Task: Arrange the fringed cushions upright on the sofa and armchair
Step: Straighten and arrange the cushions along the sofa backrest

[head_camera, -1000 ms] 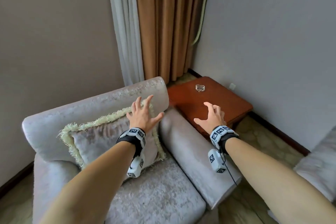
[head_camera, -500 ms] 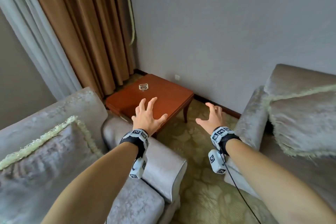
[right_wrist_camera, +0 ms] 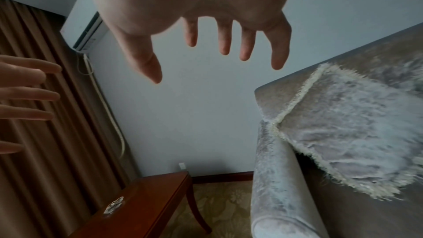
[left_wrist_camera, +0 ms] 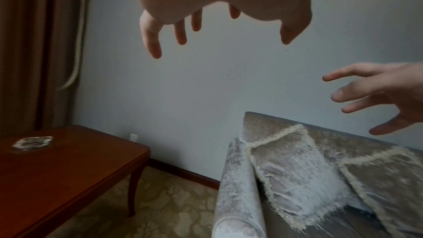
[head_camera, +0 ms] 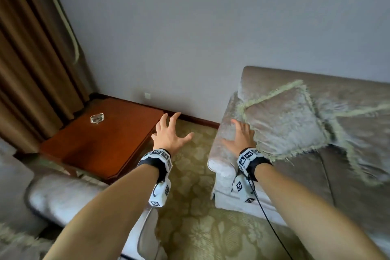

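Note:
A grey velvet fringed cushion leans in the sofa's left corner, tilted against the backrest and the armrest. A second fringed cushion lies slanted to its right, partly cut off by the frame. My right hand hovers open over the armrest, just left of the first cushion, fingers spread and holding nothing. My left hand is open in the air above the carpet, between the side table and the sofa. The wrist views show the first cushion below both empty hands.
A red-brown wooden side table with a glass ashtray stands in the corner by brown curtains. The armchair's arm is at lower left, with a strip of its cushion's fringe. Patterned carpet lies between armchair and sofa.
The view has swung right from the armchair to the sofa. Both open hands left the armchair cushion, passed the side table, and the right one now reaches the sofa's armrest.

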Demonstrator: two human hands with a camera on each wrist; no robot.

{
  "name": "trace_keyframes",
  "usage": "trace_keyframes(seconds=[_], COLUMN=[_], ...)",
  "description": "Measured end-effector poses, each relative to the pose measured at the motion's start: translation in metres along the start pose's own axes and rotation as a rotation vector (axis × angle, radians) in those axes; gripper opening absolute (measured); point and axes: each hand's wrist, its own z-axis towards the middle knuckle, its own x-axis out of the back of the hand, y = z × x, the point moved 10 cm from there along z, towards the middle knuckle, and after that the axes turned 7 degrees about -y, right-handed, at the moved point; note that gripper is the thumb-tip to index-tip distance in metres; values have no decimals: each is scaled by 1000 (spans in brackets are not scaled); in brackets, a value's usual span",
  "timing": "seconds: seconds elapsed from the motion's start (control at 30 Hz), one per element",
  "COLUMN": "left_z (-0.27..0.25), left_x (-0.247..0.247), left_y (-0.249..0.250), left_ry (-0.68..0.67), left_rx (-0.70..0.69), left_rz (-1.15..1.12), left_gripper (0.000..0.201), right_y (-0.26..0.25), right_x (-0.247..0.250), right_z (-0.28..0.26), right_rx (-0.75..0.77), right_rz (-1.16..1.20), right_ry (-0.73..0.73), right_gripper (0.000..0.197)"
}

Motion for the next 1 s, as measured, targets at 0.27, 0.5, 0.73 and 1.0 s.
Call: trace_keyframes(seconds=[0.27,0.5,0.73,1.0], left_z=[92,199,267,308], left_x=[-94,-145,-195,-257], left_y=[81,148,221,289], left_ry=[-124,-196,-280,-322], left_rx=[-116,-222,-340,-375], left_rz=[-8,-21,-55,-73], left_gripper=[82,79,81,79], right_y=[97,160,217,289], right_x=[38,83,128,161], right_z=[60,143,183,219], right_rx=[-178,-343,-491,-577], right_rz=[0,-38,11,58], right_ry=[52,110,184,192], right_gripper=[74,75,75,75])
